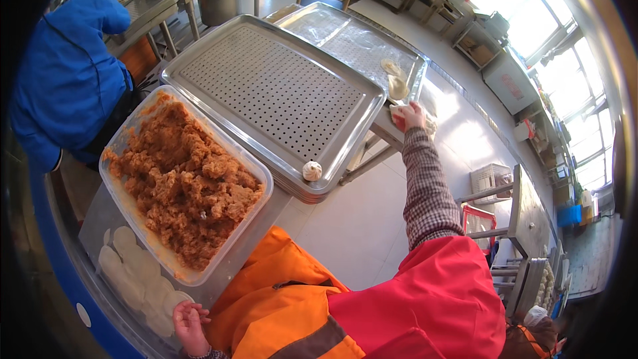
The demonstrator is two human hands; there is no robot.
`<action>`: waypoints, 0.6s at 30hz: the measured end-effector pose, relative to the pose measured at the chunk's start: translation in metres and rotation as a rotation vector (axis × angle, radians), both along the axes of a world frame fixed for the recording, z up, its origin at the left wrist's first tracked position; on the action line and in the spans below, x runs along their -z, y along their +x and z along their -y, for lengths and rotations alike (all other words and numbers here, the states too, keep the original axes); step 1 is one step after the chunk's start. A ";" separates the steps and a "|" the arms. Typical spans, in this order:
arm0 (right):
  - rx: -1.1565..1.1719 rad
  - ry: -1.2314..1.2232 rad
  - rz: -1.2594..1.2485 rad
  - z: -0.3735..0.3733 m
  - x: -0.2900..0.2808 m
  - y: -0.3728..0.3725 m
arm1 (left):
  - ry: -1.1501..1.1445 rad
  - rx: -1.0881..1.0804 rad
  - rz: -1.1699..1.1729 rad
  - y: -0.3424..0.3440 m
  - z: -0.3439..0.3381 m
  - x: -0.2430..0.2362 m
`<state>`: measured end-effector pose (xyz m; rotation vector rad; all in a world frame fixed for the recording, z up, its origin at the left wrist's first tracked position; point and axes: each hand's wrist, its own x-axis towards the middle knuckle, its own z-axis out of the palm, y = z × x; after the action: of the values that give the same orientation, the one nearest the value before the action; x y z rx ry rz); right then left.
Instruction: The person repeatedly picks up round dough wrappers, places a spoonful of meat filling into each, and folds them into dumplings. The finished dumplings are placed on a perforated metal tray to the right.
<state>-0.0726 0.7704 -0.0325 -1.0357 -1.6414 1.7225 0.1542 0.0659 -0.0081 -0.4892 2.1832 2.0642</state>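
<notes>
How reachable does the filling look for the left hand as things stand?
Probably yes: the tub holding the filling is uncovered and near the left hand, with seemingly only its near wall in the way.

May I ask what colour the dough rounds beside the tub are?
The dough rounds are whitish, clearest in the head view.

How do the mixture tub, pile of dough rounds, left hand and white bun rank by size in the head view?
1. Mixture tub
2. Pile of dough rounds
3. Left hand
4. White bun
</notes>
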 end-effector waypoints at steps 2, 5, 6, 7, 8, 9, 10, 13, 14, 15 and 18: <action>-0.019 0.076 0.122 0.020 0.025 0.008 | -0.040 -0.038 0.023 0.005 -0.001 -0.009; -0.049 0.172 0.053 0.051 0.060 0.021 | 0.010 -0.105 0.047 0.019 0.024 0.003; -0.065 0.261 0.077 0.044 0.065 0.028 | 0.040 -0.130 0.051 0.021 0.032 0.017; -0.111 0.342 0.104 0.035 0.068 0.033 | 0.039 -0.172 0.070 0.020 0.036 0.016; -0.193 0.381 0.113 0.041 0.084 0.027 | 0.018 -0.216 0.074 0.018 0.043 0.006; -0.234 0.387 0.120 0.031 0.087 0.045 | 0.014 -0.223 0.079 0.011 0.043 0.001; -0.253 0.327 0.133 0.031 0.110 0.064 | -0.010 -0.230 0.058 0.008 0.048 -0.009; -0.320 0.173 0.178 0.069 0.168 0.099 | -0.098 -0.366 -0.146 0.033 0.087 -0.028; -0.570 0.106 0.111 0.051 0.204 0.109 | -0.164 -0.429 -0.102 0.042 0.104 -0.039; -0.581 0.037 0.114 0.100 0.201 0.110 | -0.220 -0.503 -0.054 0.055 0.114 -0.042; -0.515 -0.018 0.211 0.222 0.147 0.139 | -0.375 -0.656 0.035 0.083 0.172 -0.025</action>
<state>0.0668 0.5480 -0.1792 -0.8743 -2.1747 1.9994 0.2369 -0.1060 0.0172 -1.4316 2.6444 1.8323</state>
